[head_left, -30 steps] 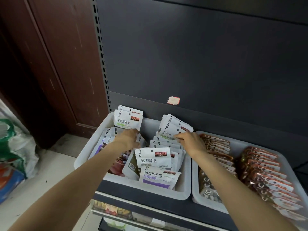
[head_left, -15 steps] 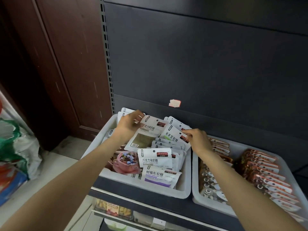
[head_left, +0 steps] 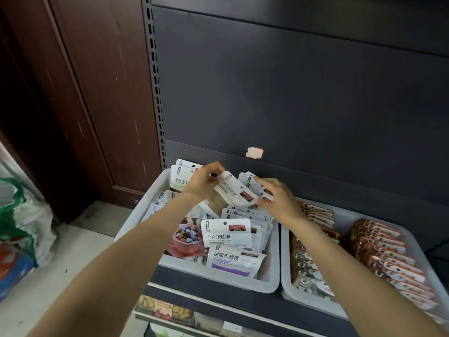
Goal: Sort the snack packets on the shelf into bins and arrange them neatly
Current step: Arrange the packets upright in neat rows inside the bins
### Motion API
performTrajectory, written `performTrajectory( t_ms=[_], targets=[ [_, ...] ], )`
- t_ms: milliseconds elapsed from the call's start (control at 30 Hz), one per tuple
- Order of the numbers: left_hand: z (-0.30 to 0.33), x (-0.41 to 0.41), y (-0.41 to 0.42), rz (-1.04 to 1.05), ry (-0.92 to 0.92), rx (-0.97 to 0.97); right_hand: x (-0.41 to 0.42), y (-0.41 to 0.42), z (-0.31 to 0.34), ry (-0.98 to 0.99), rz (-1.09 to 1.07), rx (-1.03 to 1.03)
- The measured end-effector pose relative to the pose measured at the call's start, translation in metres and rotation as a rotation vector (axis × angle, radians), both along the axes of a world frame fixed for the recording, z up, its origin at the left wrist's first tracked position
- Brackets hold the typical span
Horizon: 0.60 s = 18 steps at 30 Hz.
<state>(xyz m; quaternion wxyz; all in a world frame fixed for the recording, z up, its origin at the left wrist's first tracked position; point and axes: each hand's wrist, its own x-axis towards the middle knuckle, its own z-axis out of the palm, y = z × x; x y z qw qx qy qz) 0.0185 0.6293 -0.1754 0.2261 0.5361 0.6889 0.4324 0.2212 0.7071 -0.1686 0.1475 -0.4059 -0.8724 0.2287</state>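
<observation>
A white bin (head_left: 267, 280) on the shelf holds several white candy packets, some upright in a row, some lying flat at the front (head_left: 227, 233). My left hand (head_left: 204, 181) pinches the top edge of one white packet (head_left: 234, 192), lifted and tilted above the back of the bin. My right hand (head_left: 277, 197) touches that packet's lower right corner with spread fingers, over the upright row. A second white bin (head_left: 345, 220) to the right holds rows of orange-brown packets (head_left: 386, 249).
The dark shelf back panel (head_left: 291, 93) rises right behind the bins, with a small sticker (head_left: 254, 152). A brown door (head_left: 85, 93) stands left. Bags (head_left: 21, 215) lie on the floor at the left. A lower shelf (head_left: 165, 310) holds more snacks.
My left hand has lifted a white packet out of the left bin's middle and swung it up and right. My right hand came across from the upright row to meet it.
</observation>
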Motion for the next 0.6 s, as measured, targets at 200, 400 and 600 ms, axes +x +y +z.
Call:
performTrajectory(
  t_ms=[200,400,600],
  targets=[
    [-0.012,0.019,0.013,-0.044,-0.102,-0.016,-0.004,-0.004,0.003,0.073,-0.05,0.124],
    [-0.027,0.027,0.016,-0.023,0.082,-0.184,0.001,-0.001,0.008,-0.176,0.006,0.236],
    [-0.027,-0.016,-0.037,0.099,0.197,-0.2,-0.012,-0.01,-0.018,-0.386,-0.111,0.082]
  ],
)
